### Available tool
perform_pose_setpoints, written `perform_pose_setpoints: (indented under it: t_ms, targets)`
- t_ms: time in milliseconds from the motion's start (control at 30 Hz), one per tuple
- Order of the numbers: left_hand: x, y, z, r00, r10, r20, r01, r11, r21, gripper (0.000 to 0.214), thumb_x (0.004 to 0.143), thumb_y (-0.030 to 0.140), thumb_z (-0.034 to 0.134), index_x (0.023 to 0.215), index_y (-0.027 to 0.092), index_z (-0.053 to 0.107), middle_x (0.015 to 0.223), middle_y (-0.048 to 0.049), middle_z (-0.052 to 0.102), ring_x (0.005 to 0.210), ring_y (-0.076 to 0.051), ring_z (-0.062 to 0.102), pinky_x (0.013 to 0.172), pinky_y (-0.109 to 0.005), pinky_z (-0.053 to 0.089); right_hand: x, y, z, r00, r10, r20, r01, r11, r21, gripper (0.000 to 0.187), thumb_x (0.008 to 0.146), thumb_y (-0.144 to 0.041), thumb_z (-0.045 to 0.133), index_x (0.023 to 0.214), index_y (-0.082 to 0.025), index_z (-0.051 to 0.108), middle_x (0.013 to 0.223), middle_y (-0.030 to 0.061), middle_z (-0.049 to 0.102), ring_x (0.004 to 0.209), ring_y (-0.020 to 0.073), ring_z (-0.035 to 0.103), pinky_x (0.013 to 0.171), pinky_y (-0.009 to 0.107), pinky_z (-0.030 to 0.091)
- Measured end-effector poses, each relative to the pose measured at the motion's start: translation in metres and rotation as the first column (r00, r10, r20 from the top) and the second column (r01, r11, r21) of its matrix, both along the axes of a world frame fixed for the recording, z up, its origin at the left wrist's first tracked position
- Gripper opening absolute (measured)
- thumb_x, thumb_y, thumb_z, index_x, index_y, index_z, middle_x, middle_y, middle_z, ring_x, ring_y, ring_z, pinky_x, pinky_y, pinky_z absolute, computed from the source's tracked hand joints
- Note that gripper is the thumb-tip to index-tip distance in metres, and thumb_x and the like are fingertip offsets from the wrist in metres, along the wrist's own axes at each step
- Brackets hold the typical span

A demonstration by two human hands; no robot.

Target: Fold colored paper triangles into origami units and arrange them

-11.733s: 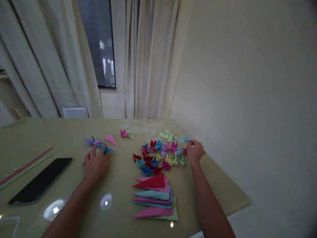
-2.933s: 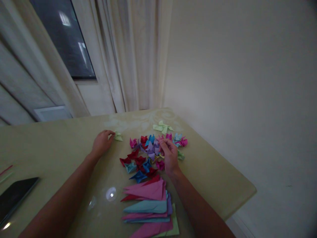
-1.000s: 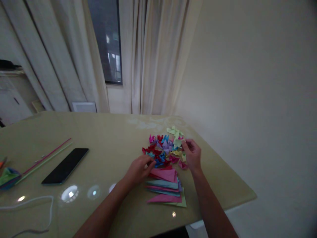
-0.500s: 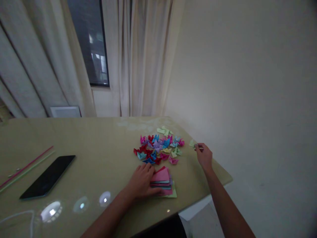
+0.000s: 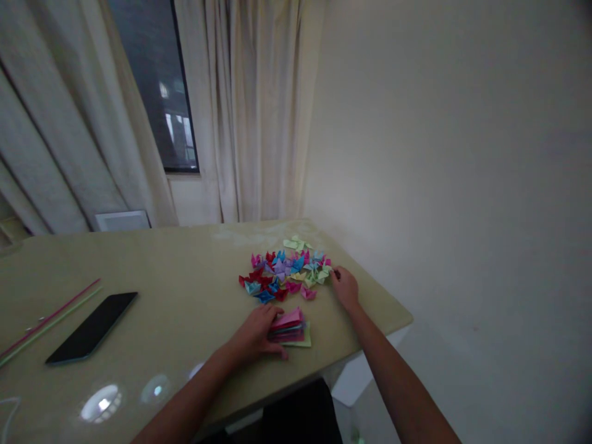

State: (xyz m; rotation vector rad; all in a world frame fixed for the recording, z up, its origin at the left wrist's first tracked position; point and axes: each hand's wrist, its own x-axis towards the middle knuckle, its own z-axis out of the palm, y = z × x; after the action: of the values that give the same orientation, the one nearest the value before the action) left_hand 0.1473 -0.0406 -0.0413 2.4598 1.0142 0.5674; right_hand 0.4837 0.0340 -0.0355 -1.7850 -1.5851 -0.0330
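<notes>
A heap of small folded paper pieces (image 5: 287, 274) in red, blue, purple, pink, yellow and green lies near the far right of the table. My right hand (image 5: 345, 287) rests at the heap's right edge, fingers curled toward a green piece; whether it holds one is unclear. In front of the heap sits a stack of folded coloured papers (image 5: 290, 327). My left hand (image 5: 256, 333) lies on the stack's left side with fingers spread flat against it.
A dark phone (image 5: 92, 327) lies on the olive table (image 5: 185, 308) at the left, beside pink and green straws (image 5: 46, 324). The table's right edge (image 5: 398, 314) is close to my right hand. Curtains and a window stand behind.
My right hand has come back from the table's right edge to the heap's side. The paper stack looks pushed together more compactly under my left hand.
</notes>
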Motion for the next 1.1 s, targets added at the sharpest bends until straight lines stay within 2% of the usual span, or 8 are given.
perform_pose_setpoints:
  t_ms: [167, 300, 467, 700, 833, 933, 1000, 1100]
  targets:
    - [0.000, -0.006, 0.008, 0.998, 0.030, -0.055, -0.030, 1.000, 0.002, 0.052, 0.080, 0.064, 0.078, 0.105, 0.019, 0.070, 0.103, -0.0073, 0.067, 0.098, -0.025, 0.061, 0.084, -0.034, 0.046, -0.007, 0.004, 0.000, 0.999, 0.029, -0.020, -0.029, 0.999, -0.026, 0.024, 0.096, -0.028, 0.057, 0.112, -0.020, 0.074, 0.106, 0.0092, 0.078, 0.089, 0.0214, 0.070, 0.079, 0.030, 0.048]
    - [0.003, -0.015, 0.012, 0.995, 0.018, -0.096, -0.010, 0.996, 0.090, 0.031, 0.097, 0.048, 0.064, 0.106, 0.019, 0.068, 0.105, -0.0084, 0.066, 0.099, -0.023, 0.062, 0.087, -0.034, 0.048, -0.009, 0.004, 0.000, 0.998, 0.038, -0.044, -0.039, 0.999, -0.034, 0.030, 0.094, -0.026, 0.061, 0.122, -0.019, 0.070, 0.106, 0.0091, 0.077, 0.090, 0.0220, 0.070, 0.080, 0.030, 0.049]
    - [0.005, -0.016, 0.005, 0.996, 0.055, -0.064, -0.045, 0.987, 0.152, 0.031, 0.105, 0.037, 0.042, 0.100, 0.018, 0.066, 0.101, -0.0100, 0.067, 0.097, -0.023, 0.063, 0.091, -0.036, 0.050, -0.011, -0.004, 0.006, 0.997, -0.036, -0.062, 0.037, 0.999, 0.022, 0.037, 0.098, -0.031, 0.055, 0.130, -0.015, 0.063, 0.111, 0.0113, 0.071, 0.089, 0.0221, 0.066, 0.078, 0.032, 0.048]
    - [-0.006, -0.002, -0.004, 0.921, 0.274, 0.278, -0.216, 0.951, -0.222, 0.034, 0.103, 0.044, 0.038, 0.117, 0.021, 0.059, 0.081, -0.0030, 0.073, 0.066, -0.018, 0.065, 0.071, -0.031, 0.053, -0.015, -0.011, 0.007, 0.999, 0.003, -0.042, 0.008, 0.965, 0.260, 0.040, 0.101, -0.043, 0.046, 0.123, -0.015, 0.064, 0.115, 0.0134, 0.065, 0.093, 0.0239, 0.062, 0.086, 0.037, 0.051]
    - [-0.012, 0.002, 0.004, 0.840, 0.300, 0.453, -0.264, 0.954, -0.142, 0.052, 0.089, 0.048, 0.066, 0.130, 0.019, 0.057, 0.117, -0.0121, 0.076, 0.102, -0.026, 0.071, 0.092, -0.039, 0.055, -0.019, -0.019, 0.012, 0.996, 0.075, 0.047, -0.088, 0.923, 0.374, 0.045, 0.104, -0.047, 0.040, 0.126, -0.016, 0.064, 0.121, 0.0168, 0.067, 0.112, 0.0294, 0.061, 0.102, 0.045, 0.047]
    - [-0.012, -0.002, 0.012, 0.850, 0.246, 0.465, -0.214, 0.969, -0.121, 0.045, 0.092, 0.049, 0.065, 0.126, 0.020, 0.065, 0.121, -0.0110, 0.076, 0.110, -0.027, 0.070, 0.098, -0.041, 0.054, -0.035, -0.033, 0.020, 0.961, 0.227, 0.159, -0.272, 0.885, 0.379, 0.052, 0.105, -0.053, 0.040, 0.138, -0.019, 0.061, 0.137, 0.0177, 0.064, 0.131, 0.0317, 0.056, 0.113, 0.049, 0.041]
    - [-0.011, -0.005, 0.013, 0.854, 0.246, 0.459, -0.212, 0.969, -0.126, 0.039, 0.096, 0.050, 0.060, 0.120, 0.020, 0.069, 0.113, -0.0089, 0.078, 0.104, -0.026, 0.072, 0.095, -0.040, 0.055, -0.060, -0.047, 0.026, 0.908, 0.362, 0.213, -0.418, 0.822, 0.385, 0.059, 0.104, -0.058, 0.040, 0.149, -0.021, 0.054, 0.147, 0.0170, 0.059, 0.138, 0.0329, 0.053, 0.116, 0.051, 0.039]
    - [-0.011, -0.006, 0.008, 0.837, 0.253, 0.486, -0.208, 0.967, -0.145, 0.037, 0.094, 0.048, 0.062, 0.117, 0.020, 0.071, 0.109, -0.0086, 0.079, 0.097, -0.025, 0.073, 0.090, -0.038, 0.058, -0.114, -0.069, 0.035, 0.790, 0.560, 0.248, -0.607, 0.662, 0.440, 0.072, 0.106, -0.064, 0.030, 0.162, -0.021, 0.036, 0.158, 0.0175, 0.049, 0.146, 0.0335, 0.047, 0.118, 0.052, 0.037]
